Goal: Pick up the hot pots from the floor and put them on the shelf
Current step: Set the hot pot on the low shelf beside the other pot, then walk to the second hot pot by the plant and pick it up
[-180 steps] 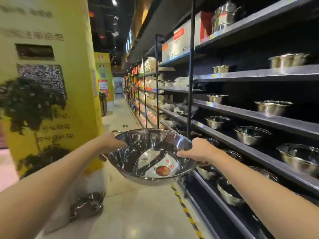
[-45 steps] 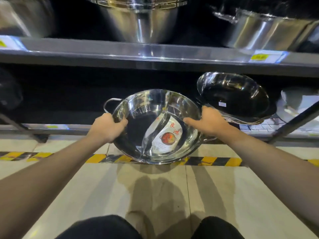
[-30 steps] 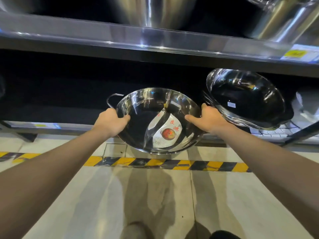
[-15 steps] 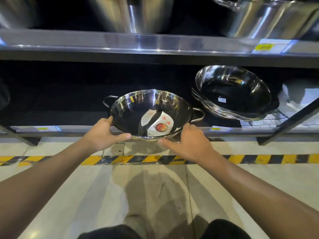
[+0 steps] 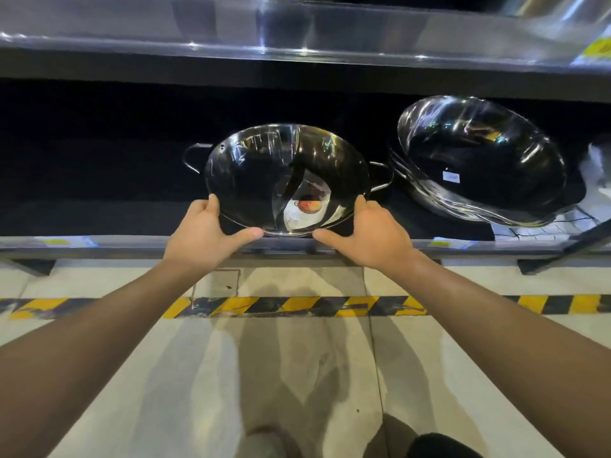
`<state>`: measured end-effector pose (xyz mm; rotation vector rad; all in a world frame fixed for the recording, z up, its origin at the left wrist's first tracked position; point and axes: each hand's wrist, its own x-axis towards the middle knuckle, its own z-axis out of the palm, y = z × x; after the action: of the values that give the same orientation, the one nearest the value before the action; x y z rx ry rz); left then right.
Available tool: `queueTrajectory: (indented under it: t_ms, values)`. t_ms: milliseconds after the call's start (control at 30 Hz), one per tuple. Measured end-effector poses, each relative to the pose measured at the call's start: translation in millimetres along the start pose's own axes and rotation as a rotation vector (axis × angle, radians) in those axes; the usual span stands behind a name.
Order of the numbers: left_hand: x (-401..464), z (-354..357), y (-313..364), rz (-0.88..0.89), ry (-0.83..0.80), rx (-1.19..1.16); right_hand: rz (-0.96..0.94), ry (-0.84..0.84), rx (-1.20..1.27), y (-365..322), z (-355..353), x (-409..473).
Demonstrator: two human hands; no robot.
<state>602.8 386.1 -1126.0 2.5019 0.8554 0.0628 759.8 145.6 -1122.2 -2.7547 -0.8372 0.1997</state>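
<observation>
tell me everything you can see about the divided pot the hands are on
The divided pot is shiny steel, round and shallow, with a curved divider across its bowl, a wire loop handle on each side and a paper label with a red picture inside. It sits on the bottom shelf, tipped toward the camera. The left hand and right hand cup its near rim.

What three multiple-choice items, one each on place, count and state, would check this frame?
1. Where is the divided pot?
A. On the floor
B. On the bottom shelf
C. On the top shelf

2. How many loop handles show on that pot?
A. Two
B. None
C. Four

3. What are the hands doing?
A. Hanging clear of the pot
B. Gripping the loop handles
C. Touching the pot's near rim

Key: B, its rim sits above the shelf's front edge. A, one loop shows at each side. C, the left hand and right hand have fingers on the near rim.
</observation>
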Motion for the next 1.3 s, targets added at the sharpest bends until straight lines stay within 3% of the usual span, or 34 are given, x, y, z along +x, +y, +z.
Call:
queueTrajectory:
  t_ms: [500, 767, 1000, 1300]
  values:
    - [56.7, 31.5, 37.4, -0.040, -0.096, 0.000, 0.152, -0.090, -0.048, 26.1, 2.1, 58.9]
    - [39.9, -20.1, 38.8, -0.048, -0.197, 0.108, 0.014, -0.163, -0.126, 19.8, -32.4, 52.3]
    - [2.1, -124.5, 113.2, 0.029, -0.380, 0.171, -0.011, -0.382, -0.154, 2.7, -152.8, 6.3]
    - [-92.5, -343.2, 285.6, 0.108, -0.472, 0.356, -0.057, -0.448, -0.174, -43.4, -422.2, -89.9]
